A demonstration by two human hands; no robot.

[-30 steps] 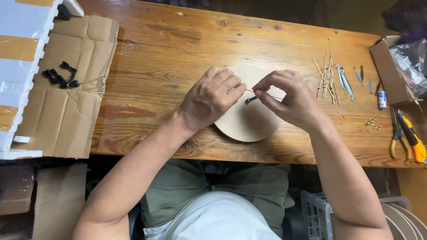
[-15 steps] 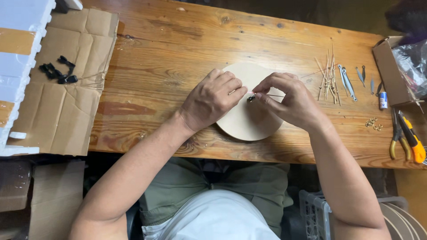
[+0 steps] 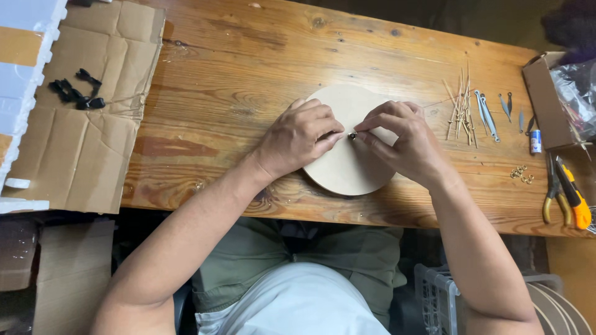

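Both hands have barely shifted since earlier. Left hand (image 3: 297, 141) presses the round disc (image 3: 347, 162) flat on the bench (image 3: 205, 111); right hand (image 3: 406, 146) fingers pinch a small dark part (image 3: 352, 135) at centre; steady, vertical pressure seems best.

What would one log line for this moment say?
left hand: on round disc | right hand: pinching small metal part at disc centre | sticks: right, untouched

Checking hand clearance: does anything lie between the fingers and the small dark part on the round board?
Nothing visible does. The left hand and right hand both meet the small dark part over the round board; the thin sticks lie apart.
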